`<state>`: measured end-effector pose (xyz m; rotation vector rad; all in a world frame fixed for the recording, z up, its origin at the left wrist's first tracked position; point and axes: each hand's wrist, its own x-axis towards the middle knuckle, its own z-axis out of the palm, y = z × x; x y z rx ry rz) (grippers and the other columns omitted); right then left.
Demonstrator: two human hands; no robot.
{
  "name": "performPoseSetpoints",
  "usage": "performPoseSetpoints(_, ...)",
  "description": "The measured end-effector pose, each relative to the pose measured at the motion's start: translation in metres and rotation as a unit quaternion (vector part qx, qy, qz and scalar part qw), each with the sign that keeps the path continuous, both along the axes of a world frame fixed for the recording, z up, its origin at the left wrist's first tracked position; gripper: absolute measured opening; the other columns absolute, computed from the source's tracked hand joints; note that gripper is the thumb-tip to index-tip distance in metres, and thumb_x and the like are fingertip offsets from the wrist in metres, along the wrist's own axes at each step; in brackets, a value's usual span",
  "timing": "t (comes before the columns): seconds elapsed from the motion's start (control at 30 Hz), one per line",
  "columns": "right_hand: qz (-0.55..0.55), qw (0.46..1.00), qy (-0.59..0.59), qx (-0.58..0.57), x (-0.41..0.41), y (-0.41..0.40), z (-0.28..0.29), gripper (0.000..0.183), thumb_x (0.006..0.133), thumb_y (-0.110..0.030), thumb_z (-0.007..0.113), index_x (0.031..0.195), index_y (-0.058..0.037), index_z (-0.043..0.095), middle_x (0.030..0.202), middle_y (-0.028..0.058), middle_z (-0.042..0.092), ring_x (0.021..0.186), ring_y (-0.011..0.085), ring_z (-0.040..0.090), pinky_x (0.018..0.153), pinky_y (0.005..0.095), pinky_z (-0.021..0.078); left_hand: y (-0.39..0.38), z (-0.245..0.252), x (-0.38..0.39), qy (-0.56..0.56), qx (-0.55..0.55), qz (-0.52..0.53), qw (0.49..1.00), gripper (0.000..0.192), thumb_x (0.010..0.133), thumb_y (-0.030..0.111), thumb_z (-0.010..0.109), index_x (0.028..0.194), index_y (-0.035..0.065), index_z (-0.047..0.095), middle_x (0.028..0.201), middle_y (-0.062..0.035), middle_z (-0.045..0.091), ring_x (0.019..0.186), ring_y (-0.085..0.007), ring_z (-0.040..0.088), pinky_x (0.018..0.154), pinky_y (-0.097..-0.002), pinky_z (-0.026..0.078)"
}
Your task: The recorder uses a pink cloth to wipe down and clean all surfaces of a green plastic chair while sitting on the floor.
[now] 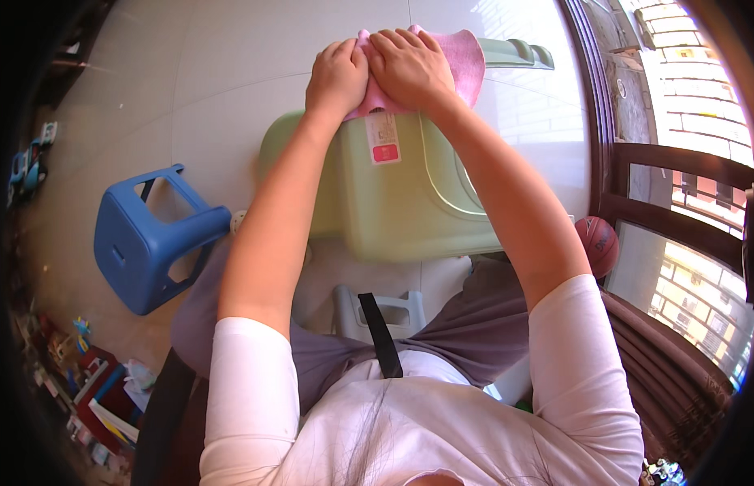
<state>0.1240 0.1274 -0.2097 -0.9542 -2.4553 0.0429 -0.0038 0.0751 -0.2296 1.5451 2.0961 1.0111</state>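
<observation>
A pink cloth (465, 64) is bunched over the far edge of a light green plastic piece of furniture or container (392, 212), whose exact kind I cannot tell. My left hand (337, 76) grips the cloth's left part, fingers curled over it. Close beside it, my right hand (410, 67) presses on the cloth, fingers bent over the far edge; whether it grips a fold is hidden. Below the cloth, a label (384, 140) with writing and a red patch is stuck to the green plastic. A narrow green part (510, 53) sticks out to the right beyond the cloth.
A blue plastic stool (131, 243) lies tipped on the tiled floor at left. Between my legs is a grey plastic stool (346, 316). A basketball (597, 246) sits by the dark-framed glass door (674, 219) at right. Boxes and bags crowd the lower left.
</observation>
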Motion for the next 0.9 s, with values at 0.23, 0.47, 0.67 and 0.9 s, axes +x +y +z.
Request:
performPoseSetpoints(0.23,0.015,0.999,0.006,0.034,0.028,-0.067,0.013,0.037,0.094,-0.028,0.046,0.120,-0.0044,0.059,0.130,0.0126,0.058,0.127,0.0304,0.049,0.106,0.0479,0.0343,-0.065,-0.006,0.033,0.088,0.136,0.023,0.987,0.043,0.095,0.016,0.045,0.136,0.0025,0.046,0.141,-0.0262,0.039,0.131,-0.0417,0.036,0.110,-0.0441,0.032)
performPoseSetpoints(0.47,0.009,1.000,-0.022,0.007,0.086,-0.173,0.020,0.038,0.092,-0.023,0.052,0.125,-0.0059,0.058,0.133,0.0107,0.055,0.129,0.0288,0.047,0.110,0.0478,0.0302,-0.178,0.012,0.090,0.080,0.113,-0.021,0.990,0.051,0.096,0.014,0.045,0.146,0.0064,0.036,0.150,-0.0244,0.029,0.137,-0.0438,0.029,0.113,-0.0477,0.026)
performPoseSetpoints(0.67,-0.003,0.999,-0.030,-0.011,0.105,-0.220,0.019,0.040,0.090,-0.020,0.054,0.127,-0.0061,0.057,0.138,0.0089,0.051,0.133,0.0261,0.043,0.113,0.0469,0.0260,-0.223,0.007,0.110,0.113,0.084,-0.022,0.990,0.053,0.096,0.015,0.045,0.147,0.0084,0.035,0.153,-0.0194,0.026,0.140,-0.0402,0.026,0.112,-0.0495,0.025)
performPoseSetpoints(0.9,0.012,0.999,-0.022,-0.029,0.106,-0.207,0.023,0.040,0.089,-0.020,0.054,0.127,-0.0057,0.057,0.137,0.0093,0.052,0.133,0.0256,0.043,0.113,0.0457,0.0255,-0.213,0.008,0.109,0.113,0.095,-0.022,0.989,0.053,0.096,0.015,0.046,0.147,0.0074,0.035,0.152,-0.0193,0.027,0.139,-0.0400,0.027,0.113,-0.0498,0.025)
